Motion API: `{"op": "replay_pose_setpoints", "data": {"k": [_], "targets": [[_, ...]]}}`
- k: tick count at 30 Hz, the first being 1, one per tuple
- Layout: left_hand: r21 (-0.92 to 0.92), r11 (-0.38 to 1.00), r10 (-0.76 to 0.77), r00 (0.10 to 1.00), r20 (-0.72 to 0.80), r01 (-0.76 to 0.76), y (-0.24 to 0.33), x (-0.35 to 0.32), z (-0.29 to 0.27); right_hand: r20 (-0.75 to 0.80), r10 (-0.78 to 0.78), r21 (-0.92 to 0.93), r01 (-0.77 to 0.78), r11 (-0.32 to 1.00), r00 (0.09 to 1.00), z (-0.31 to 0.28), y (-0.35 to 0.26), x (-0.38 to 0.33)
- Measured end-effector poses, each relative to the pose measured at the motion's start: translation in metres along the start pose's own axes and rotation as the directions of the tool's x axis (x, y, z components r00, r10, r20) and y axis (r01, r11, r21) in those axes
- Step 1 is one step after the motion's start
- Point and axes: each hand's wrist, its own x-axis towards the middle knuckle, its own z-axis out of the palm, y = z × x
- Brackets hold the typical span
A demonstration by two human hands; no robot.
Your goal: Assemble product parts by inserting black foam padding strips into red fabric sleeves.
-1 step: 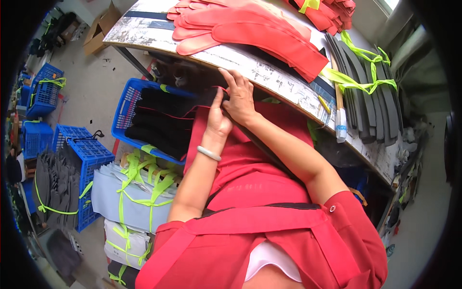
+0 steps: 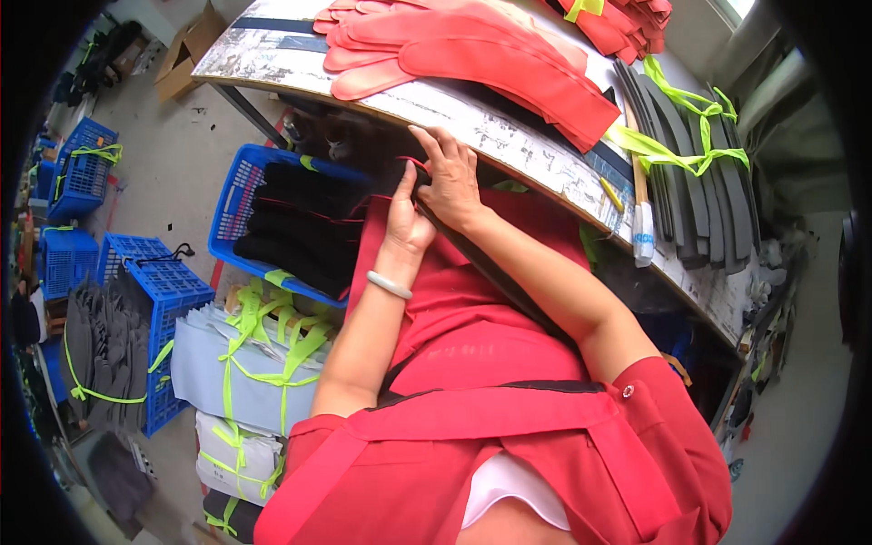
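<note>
Grey floor (image 2: 195, 136) fills the left side of the workroom, with blue crates (image 2: 177, 313), a tied bundle of grey cloth (image 2: 102, 345) and a tied pale blue stack (image 2: 204, 368). Next comes a blue basket (image 2: 227, 202) holding black cloth (image 2: 295, 218) with thin red edging, just left of the hands.

At the centre, the left grip (image 2: 409, 225) appears closed on a dark piece (image 2: 498, 277), its thumb raised along it. Over it lies the right grip (image 2: 451, 186), first finger extended; its thumb is hidden, so I cannot tell how firmly it closes. The dark piece slants from between the hands across the red apron (image 2: 481, 336) and under the right forearm. Handling its upper end seems the step in hand; the next move calls for a steady hold there with both hands.

Beyond, a worn white surface (image 2: 436, 113) carries red cloth pieces (image 2: 490, 54) and, further right, tied dark grey strips (image 2: 677, 182).

The contact between fingers and piece is covered, the piece's lower end is out of sight, and shadow blurs whether it joins the black cloth.
</note>
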Motion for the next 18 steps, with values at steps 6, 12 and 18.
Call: {"op": "replay_pose_setpoints", "data": {"k": [6, 12, 18], "targets": [[0.199, 0.971, 0.174, 0.964, -0.202, -0.133, 0.008, 0.003, -0.013, 0.217, -0.157, -0.199, 0.201, 0.959, 0.963, -0.048, -0.012, -0.051], [0.010, 0.997, 0.081, 0.975, -0.209, -0.081, 0.006, 0.003, 0.006, 0.637, 0.057, -0.034, -0.046, 0.998, 0.769, -0.054, -0.003, -0.058], [0.052, 0.996, 0.077, 0.972, -0.224, -0.067, 0.000, 0.016, -0.025, 0.651, 0.013, -0.016, -0.003, 1.000, 0.759, -0.012, 0.012, -0.025]]}}
